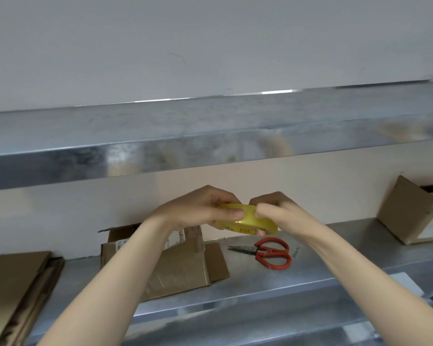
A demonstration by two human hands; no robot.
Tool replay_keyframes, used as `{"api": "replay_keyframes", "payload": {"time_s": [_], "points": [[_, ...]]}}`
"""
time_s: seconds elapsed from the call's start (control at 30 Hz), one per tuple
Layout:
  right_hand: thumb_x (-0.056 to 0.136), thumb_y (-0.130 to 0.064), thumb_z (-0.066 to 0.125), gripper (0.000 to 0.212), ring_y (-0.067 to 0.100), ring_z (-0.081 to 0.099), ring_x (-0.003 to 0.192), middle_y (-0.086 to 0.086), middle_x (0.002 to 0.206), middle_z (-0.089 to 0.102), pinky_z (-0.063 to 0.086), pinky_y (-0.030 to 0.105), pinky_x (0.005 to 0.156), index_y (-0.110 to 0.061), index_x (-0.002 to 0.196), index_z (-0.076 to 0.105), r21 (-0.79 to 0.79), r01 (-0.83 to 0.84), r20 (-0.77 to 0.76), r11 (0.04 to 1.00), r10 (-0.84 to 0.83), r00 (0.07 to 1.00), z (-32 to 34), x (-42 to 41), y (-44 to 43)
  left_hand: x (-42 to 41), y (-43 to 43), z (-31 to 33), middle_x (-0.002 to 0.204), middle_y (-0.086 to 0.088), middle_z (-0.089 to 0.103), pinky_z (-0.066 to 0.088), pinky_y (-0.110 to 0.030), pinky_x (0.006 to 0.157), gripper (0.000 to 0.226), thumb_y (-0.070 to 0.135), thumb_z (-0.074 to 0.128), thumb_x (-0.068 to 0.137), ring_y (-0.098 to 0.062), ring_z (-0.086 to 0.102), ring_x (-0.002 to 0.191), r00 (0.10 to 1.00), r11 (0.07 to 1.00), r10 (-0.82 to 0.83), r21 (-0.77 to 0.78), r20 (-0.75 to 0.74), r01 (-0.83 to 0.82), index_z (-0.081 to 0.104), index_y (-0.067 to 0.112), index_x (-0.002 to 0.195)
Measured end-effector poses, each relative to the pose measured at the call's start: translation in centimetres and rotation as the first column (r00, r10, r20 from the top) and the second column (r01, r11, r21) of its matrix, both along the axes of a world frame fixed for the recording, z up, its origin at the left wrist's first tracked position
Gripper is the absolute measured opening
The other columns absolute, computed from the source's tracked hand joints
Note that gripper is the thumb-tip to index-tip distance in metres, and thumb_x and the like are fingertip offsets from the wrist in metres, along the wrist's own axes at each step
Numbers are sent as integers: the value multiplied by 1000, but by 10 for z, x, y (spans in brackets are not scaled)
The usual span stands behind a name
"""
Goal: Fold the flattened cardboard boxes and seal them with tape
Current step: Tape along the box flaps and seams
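A roll of yellowish clear tape (245, 218) is held in the air above the metal shelf, between both hands. My left hand (200, 208) grips its left side, thumb on the outer band. My right hand (275, 211) curls round its right side, fingers pinching at the band. Beneath my left forearm a partly folded cardboard box (185, 265) lies on the shelf with flaps loose. A stack of flattened cardboard boxes (18, 283) lies at the far left.
Red-handled scissors (273, 253) lie on the metal shelf (335, 260) just right of the box. A folded box (415, 211) with a white label stands at the far right. An upper metal shelf (210, 136) runs overhead across the view.
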State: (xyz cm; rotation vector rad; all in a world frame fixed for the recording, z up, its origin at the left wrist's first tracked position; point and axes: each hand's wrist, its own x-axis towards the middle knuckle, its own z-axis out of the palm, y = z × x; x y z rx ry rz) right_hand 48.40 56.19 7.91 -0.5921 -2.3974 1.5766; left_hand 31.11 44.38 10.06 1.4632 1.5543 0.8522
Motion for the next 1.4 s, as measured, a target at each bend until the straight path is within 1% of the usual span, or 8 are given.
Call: {"api": "replay_keyframes", "payload": {"time_s": [0.1,0.23,0.37,0.7,0.87,0.97,1.17,1.4], "points": [[60,-51,46,41,18,57,70,4,61,63,46,47,85,-13,57,60,32,-34,24,999,33,999,0,0,-9,-4,-12,1,100,-3,70,51,-42,97,27,31,62,86,-19,65,100,995,999,8,-39,102,-4,72,13,104],[69,-45,47,35,16,52,61,2,53,54,45,39,74,-16,51,51,52,-4,-17,999,5,1000,11,-4,-27,-8,-27,3,99,-4,69,49,-49,98,24,26,64,83,-20,63,99,974,999,14,-42,224,-4,73,13,101],[76,-36,49,37,12,38,45,0,43,38,31,26,49,-19,43,45,-41,124,-159,991,-129,979,14,-14,-44,2,-38,0,92,-6,69,47,-38,87,28,32,65,70,-18,62,89,963,1000,16,-7,270,-15,76,17,92],[83,-32,44,45,10,30,40,-2,39,30,24,22,43,-6,47,45,-48,112,-331,993,-122,936,20,-22,-64,5,-65,-1,89,-10,74,52,-24,75,27,14,57,76,-18,70,84,883,988,-151,104,444,116,72,10,98],[83,-36,45,45,10,31,43,-4,42,30,25,25,46,-18,43,43,69,162,-322,984,-131,937,20,-24,-73,10,-72,0,81,-54,48,51,-22,67,19,17,63,72,-22,71,75,903,990,-90,138,420,35,66,5,86],[82,-44,44,48,13,32,45,-3,43,30,24,31,49,-17,42,42,173,168,-294,971,-111,949,21,-25,-78,12,-75,1,80,-61,38,51,-23,65,14,17,65,71,-24,71,74,900,991,-75,132,428,20,64,7,80],[86,-40,43,51,9,31,44,-4,42,28,25,32,49,-14,42,41,356,178,-282,917,-76,956,25,-30,-84,11,-76,0,79,-30,62,51,-24,66,20,23,68,66,-25,71,74,917,993,-27,118,397,-21,60,8,75],[81,-29,52,45,8,27,39,-5,41,27,22,22,42,1,48,45,112,46,-254,993,-16,967,35,-34,-76,-1,-80,5,86,-10,74,53,-25,72,23,17,59,73,-19,70,81,860,990,-134,96,493,99,75,14,88]]}}
